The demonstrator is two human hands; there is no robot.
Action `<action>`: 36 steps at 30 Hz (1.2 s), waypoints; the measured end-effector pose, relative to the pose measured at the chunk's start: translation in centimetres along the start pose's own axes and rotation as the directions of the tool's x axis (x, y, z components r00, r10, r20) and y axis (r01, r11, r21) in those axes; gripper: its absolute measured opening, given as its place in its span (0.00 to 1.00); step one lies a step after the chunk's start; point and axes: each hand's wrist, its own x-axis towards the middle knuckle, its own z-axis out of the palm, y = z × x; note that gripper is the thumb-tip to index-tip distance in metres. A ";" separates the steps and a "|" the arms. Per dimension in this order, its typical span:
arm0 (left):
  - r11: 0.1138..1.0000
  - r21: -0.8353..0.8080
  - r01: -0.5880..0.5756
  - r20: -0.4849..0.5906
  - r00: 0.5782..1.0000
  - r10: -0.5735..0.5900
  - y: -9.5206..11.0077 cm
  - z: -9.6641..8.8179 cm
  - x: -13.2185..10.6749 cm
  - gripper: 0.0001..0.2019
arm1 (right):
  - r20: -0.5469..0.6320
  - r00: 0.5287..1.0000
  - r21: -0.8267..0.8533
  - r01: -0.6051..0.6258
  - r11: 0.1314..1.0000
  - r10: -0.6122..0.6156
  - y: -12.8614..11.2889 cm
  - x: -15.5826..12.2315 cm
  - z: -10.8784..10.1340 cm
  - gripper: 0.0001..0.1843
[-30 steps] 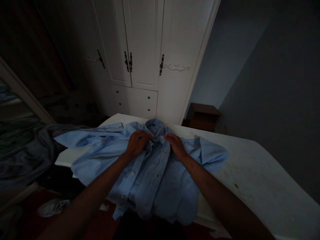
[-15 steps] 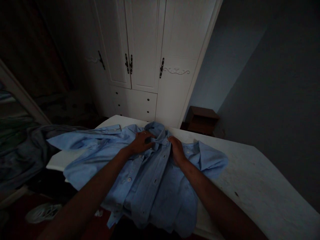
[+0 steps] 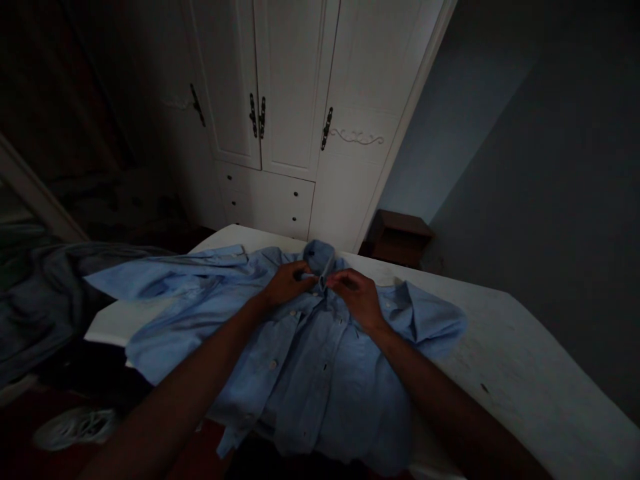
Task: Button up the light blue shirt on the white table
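A light blue button-up shirt lies spread face up, its collar toward the far edge and its lower hem hanging over the near edge. The front is unbuttoned, with the button side and the buttonhole side apart down the chest. My left hand pinches the collar's left front end. Just to its right, my right hand pinches the other collar end between thumb and fingers. The two collar ends meet between my fingertips. Whether a button is between them is too small to tell.
The shirt lies on a white table. Dark clothes are heaped at the left. A white wardrobe stands behind, beside a small brown cabinet. On the red floor lies a white shoe.
My hands have come closer together, bringing the two collar ends to meet. My right hand has turned inward over the collar. The view has shifted slightly.
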 end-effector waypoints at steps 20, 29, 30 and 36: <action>0.973 -0.232 -0.014 -0.055 0.998 0.001 1.6 0.4 -0.1 0.13 | 0.074 0.994 -0.258 0.100 0.961 -0.084 0.3 0.2 0.1 0.10; 0.993 0.111 0.032 -0.018 0.999 -0.031 1.6 1.0 -0.7 0.18 | 0.054 0.998 -0.120 0.037 0.992 -0.031 0.6 0.3 0.3 0.13; 0.991 0.132 0.025 -0.014 1.000 -0.023 1.6 1.0 -0.7 0.16 | 0.048 0.998 -0.122 0.036 0.992 -0.030 0.6 0.3 0.3 0.12; 0.961 0.269 -0.061 -0.042 0.996 0.075 1.7 0.9 -0.5 0.10 | 0.045 0.996 -0.217 0.090 0.972 -0.083 0.8 0.5 0.3 0.11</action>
